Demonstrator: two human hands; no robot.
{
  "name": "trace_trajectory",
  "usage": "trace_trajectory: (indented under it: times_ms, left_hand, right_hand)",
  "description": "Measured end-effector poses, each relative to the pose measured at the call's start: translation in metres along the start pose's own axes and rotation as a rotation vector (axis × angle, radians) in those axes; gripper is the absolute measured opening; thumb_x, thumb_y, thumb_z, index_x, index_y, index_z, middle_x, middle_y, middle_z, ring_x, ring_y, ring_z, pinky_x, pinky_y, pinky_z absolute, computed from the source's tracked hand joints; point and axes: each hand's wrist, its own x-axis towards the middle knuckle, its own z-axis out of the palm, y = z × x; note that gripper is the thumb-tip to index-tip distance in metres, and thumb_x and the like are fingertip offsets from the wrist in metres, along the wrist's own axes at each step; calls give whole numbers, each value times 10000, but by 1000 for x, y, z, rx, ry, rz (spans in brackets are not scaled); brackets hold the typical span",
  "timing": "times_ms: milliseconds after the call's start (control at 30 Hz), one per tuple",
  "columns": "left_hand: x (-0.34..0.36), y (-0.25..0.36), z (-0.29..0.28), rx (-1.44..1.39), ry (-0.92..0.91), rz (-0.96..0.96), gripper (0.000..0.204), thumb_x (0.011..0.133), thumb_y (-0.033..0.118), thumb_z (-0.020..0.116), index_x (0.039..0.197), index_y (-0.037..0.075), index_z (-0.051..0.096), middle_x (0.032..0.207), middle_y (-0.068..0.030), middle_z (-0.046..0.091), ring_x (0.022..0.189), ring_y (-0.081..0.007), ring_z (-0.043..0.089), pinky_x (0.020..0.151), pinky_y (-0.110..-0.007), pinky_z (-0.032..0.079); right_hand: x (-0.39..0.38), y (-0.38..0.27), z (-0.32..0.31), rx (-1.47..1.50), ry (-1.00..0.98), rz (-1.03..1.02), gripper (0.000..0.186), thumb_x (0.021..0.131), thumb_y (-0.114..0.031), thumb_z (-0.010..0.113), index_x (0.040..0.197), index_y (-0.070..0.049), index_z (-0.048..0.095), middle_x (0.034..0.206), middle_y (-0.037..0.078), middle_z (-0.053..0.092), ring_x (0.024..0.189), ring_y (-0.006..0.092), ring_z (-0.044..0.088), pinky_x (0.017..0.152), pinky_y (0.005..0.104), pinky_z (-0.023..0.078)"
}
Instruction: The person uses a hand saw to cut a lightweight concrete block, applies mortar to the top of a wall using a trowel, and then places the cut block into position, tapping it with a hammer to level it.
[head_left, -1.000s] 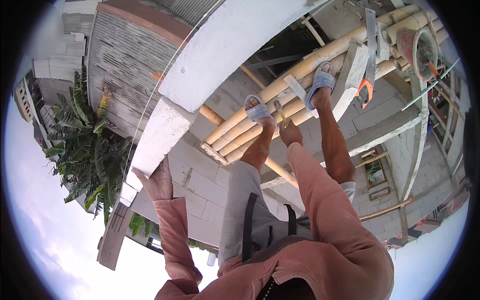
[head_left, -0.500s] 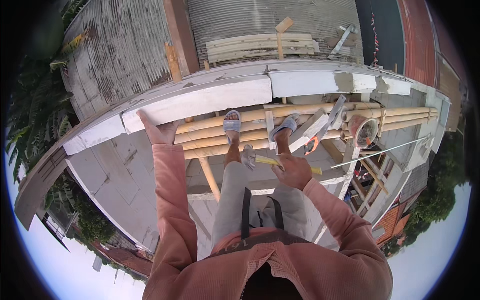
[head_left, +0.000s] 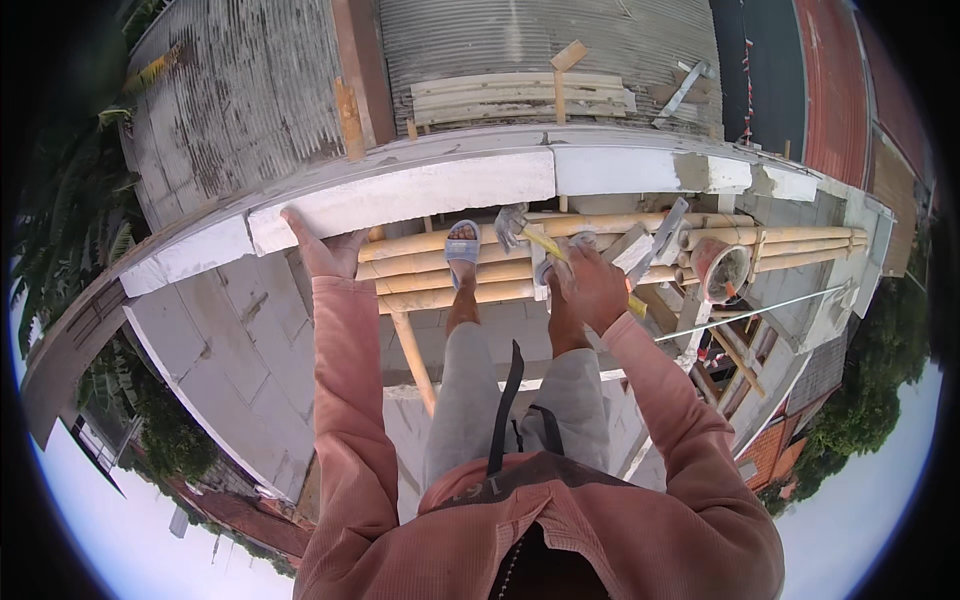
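A long white concrete block (head_left: 405, 197) lies in the top row of the curved wall, in front of me. Against its near face, close to its left end, my left hand (head_left: 328, 250) rests with fingers stretched out. My right hand (head_left: 590, 285) is wrapped round the yellow handle of a hammer (head_left: 540, 240). The hammer's grey head (head_left: 511, 226) is just short of the block's right part, apart from it. To the right, another white block (head_left: 620, 170) with grey mortar patches meets this block at a narrow joint.
My sandalled feet stand on bamboo poles (head_left: 430, 268) lashed as scaffolding, with gaps below. A mortar bucket (head_left: 722, 268) and a handsaw (head_left: 668, 235) are at the right. A thin rod (head_left: 750, 315) crosses there. Corrugated roofing (head_left: 450, 45) lies beyond the wall.
The right hand has swung the hammer forward, its head going from beside my leg to near the wall block. My left hand stays against the block.
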Motion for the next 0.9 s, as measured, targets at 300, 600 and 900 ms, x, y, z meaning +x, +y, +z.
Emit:
trace_trajectory:
  times_ms: [300,600,900]
  left_hand:
    - [9,-7,-11,50,-39,8,1023,856,738,614,1553,82,252,1508,-219,362,1396,-434,397,1079,-703,373]
    - [4,-25,-26,-178,-112,106,1016,892,759,529,1585,140,116,1567,-200,273,1427,-449,350,1067,-737,355]
    - [0,-22,-23,-175,-68,69,1010,899,761,506,1589,153,87,1576,-191,236,1455,-440,303,1093,-749,330]
  right_hand:
    - [-17,-32,-30,288,158,-269,329,949,-162,663,1226,3,604,989,197,678,807,377,682,646,449,556]
    - [64,-101,3,159,258,-319,350,981,-191,618,1255,14,542,1083,237,673,897,417,687,706,467,573]
    - [67,-94,14,94,238,-217,349,1006,-239,581,1256,-1,525,1030,244,680,843,437,677,709,532,549]
